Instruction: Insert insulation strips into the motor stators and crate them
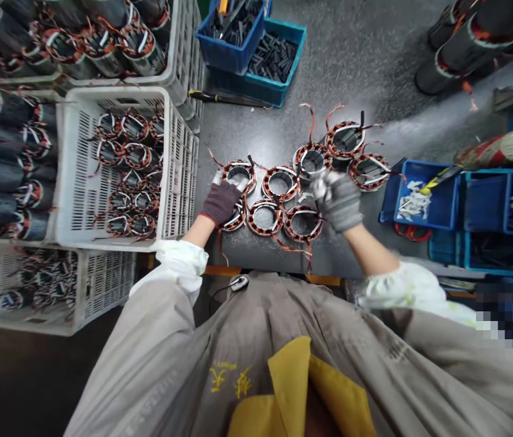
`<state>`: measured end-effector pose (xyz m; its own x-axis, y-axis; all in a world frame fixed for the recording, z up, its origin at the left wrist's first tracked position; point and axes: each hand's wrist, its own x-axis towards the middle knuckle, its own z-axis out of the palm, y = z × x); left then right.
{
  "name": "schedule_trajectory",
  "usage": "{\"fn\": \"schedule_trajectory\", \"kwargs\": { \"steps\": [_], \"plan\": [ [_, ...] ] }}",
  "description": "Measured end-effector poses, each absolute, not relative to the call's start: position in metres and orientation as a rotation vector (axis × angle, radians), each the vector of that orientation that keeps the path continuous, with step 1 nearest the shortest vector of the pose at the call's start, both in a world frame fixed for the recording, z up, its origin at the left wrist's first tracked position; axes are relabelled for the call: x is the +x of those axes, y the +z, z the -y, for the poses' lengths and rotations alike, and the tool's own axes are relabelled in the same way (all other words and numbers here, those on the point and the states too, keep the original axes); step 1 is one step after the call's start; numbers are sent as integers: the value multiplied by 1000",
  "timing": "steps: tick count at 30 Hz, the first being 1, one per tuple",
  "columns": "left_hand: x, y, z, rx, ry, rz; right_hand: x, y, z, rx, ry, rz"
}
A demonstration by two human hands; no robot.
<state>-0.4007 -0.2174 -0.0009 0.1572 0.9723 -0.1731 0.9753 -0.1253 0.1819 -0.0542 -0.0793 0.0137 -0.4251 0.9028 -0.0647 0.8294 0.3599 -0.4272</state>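
I see a white crate point(181, 182) left of my left hand point(220, 201), which touches a wound ring point(251, 176). My right hand point(340, 199) is beside other rings point(289, 226). Whether either pinches, I cannot tell. I judge the step as handling rings; the next move calls for care with loose wires point(312, 124).

Metal rings point(264, 232), smooth plastic crate point(101, 92)

Screwdriver point(210, 97), teal bin point(256, 90) of black strips point(273, 57), adjoining blue bin point(225, 56)
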Motion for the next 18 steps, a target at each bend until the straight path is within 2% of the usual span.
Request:
{"fn": "schedule_trajectory", "kwargs": {
  "steps": [2,4,6,8,11,14,18],
  "plan": [
    [-417,20,234,2112,107,-1908,-49,0,144,-1426,739,2529],
    [-438,37,262,1954,417,-2072,-44,-17,195,-1380,740,2602],
    [-459,44,297,1656,763,-2350,-41,-33,224,-1404,699,2656],
    [-469,43,334,1305,943,-2621,-40,-43,233,-1463,671,2677],
    [-458,37,378,1114,857,-2793,-42,-47,232,-1578,653,2643],
    [-422,32,394,1392,616,-2699,-36,-45,234,-1642,675,2611],
    [-374,23,369,1848,264,-2403,-12,-49,248,-1668,619,2636]
  ]
}}
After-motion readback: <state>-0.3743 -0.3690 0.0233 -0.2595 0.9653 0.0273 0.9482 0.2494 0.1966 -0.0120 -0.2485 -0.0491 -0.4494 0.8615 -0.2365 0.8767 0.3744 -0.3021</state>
